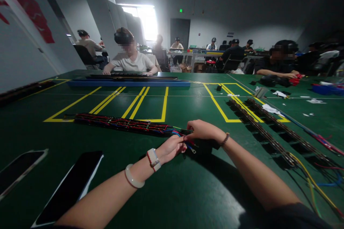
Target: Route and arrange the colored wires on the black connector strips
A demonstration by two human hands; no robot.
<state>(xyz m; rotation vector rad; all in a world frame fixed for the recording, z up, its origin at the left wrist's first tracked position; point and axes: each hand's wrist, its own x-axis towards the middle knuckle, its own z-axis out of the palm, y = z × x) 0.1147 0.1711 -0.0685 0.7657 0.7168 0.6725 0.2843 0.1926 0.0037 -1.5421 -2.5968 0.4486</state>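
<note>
A long black strip assembly (pixel 120 123) with red and blue wires along it lies on the green table, its right end at my hands. Fingers of my left hand (pixel 172 147) are closed around the wires (pixel 176 134) coming out of that end. Just above, my right hand (pixel 201 131) is bent over the same spot, its fingertips meeting the left ones at the bundle. Loose ends with a ring terminal (pixel 192 150) stick out below the fingers. My right fingertips are partly hidden, and exactly what they pinch cannot be made out.
Two phones (pixel 71 186) lie at the left. More wired strips (pixel 262 132) stretch along the right, with yellow and blue cables. A blue tray (pixel 129 83) with a dark strip stands across the table before a person (pixel 134 57). Paper scraps (pixel 271 109) lie at right.
</note>
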